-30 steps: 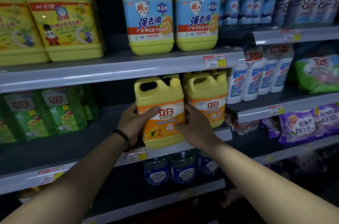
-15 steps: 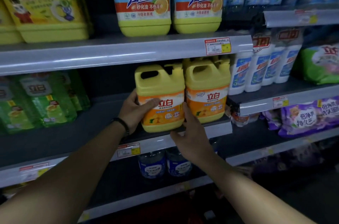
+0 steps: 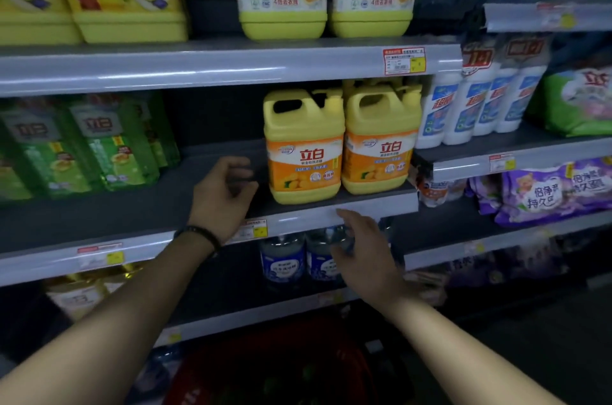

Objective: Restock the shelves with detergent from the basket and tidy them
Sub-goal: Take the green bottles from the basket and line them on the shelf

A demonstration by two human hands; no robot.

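**Left hand idle beside the shelved jug, basket low in the frame**

Left hand hovers at centre frame over the middle shelf, fingers loosely curled round nothing. It sits just to the left of the yellow detergent jug, close to its side but apart from it. Right hand hangs lower, right of centre and in front of the shelf's front rail. Its fingers are relaxed and spread, and it too holds nothing.

The jug stands upright near the shelf's front edge, label outward. It sits flush against a second jug of the same kind on its right. Left of it the shelf runs bare as far as the green packs at the left of the frame.

The next move likely turns on the red basket, which lies at bottom centre, directly under both forearms. It is too dark to make out what it holds. The right hand is the lower of the two, so it looks nearer the basket. The left hand is already at the open stretch of shelf where another jug could stand, upright like its neighbours.
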